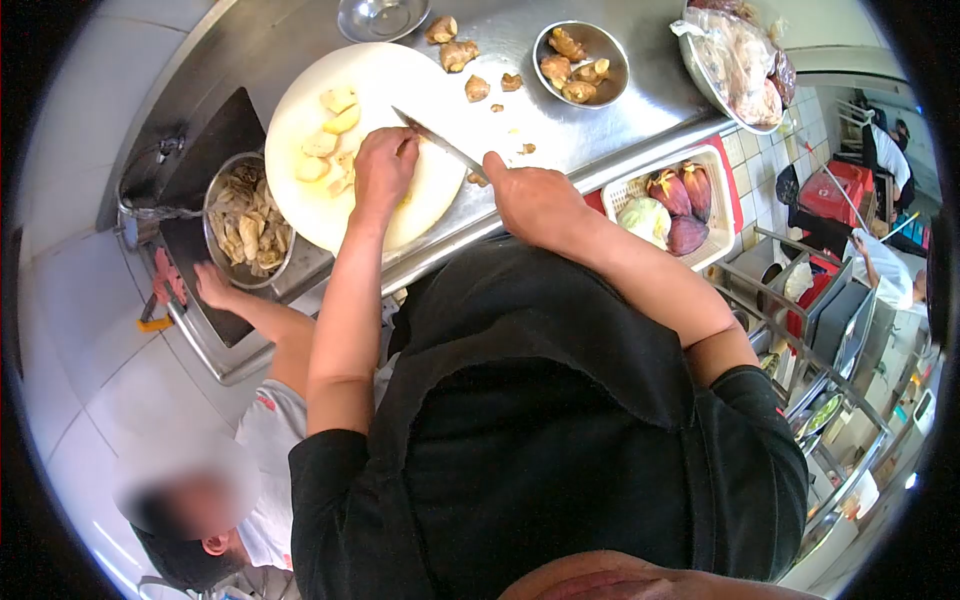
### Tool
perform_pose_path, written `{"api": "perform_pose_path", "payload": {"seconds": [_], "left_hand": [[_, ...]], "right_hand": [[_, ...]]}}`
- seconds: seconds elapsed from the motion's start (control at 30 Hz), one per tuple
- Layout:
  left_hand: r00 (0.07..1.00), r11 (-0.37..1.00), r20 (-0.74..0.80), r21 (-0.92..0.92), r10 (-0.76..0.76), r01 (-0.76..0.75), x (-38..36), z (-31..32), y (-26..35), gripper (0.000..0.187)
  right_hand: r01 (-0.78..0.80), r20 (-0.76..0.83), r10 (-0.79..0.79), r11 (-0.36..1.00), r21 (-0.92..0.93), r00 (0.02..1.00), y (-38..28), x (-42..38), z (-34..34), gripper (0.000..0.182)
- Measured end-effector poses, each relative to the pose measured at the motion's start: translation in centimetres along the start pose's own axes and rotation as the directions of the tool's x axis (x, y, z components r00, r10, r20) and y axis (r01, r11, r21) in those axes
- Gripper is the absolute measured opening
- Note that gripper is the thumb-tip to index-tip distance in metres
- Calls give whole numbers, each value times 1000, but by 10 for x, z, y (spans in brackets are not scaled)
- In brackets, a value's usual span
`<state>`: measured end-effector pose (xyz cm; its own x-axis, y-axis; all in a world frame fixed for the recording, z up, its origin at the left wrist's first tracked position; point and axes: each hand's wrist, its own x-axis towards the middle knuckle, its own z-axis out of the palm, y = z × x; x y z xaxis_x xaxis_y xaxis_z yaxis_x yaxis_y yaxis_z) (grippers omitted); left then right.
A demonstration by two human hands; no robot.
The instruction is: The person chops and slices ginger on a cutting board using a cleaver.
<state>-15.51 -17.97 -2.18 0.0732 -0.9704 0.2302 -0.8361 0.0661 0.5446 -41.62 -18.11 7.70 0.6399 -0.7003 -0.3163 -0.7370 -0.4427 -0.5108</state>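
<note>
My right hand [535, 200] is closed round the handle of a kitchen knife [445, 146], whose blade points left over the round white chopping board [385, 75]. Close to the blade, my left hand [387, 165] is closed with its fingers bunched at the board; whatever it grips is hidden. Peeled yellow ginger pieces [319, 144] lie on the board left of that hand. Unpeeled ginger [458, 54] sits on the steel counter beyond the board, with smaller bits nearby. A steel bowl [625, 75] to the right holds more ginger [579, 92].
At left, a person's hand [213, 287] is near a bowl of pale, brownish pieces [250, 225] by the tap [168, 148]. A basket [722, 245] holds banana blossoms [687, 235] and a cabbage [643, 220]. A basin of bagged food [740, 80] stands at right; people are beyond.
</note>
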Motion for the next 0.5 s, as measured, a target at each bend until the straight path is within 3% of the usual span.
{"api": "perform_pose_path", "payload": {"seconds": [0.5], "left_hand": [[1000,1000,26,-6,0,0,0,-2,0,10]], "right_hand": [[-28,28,27,1000,11,999,7,19,6,18]]}}
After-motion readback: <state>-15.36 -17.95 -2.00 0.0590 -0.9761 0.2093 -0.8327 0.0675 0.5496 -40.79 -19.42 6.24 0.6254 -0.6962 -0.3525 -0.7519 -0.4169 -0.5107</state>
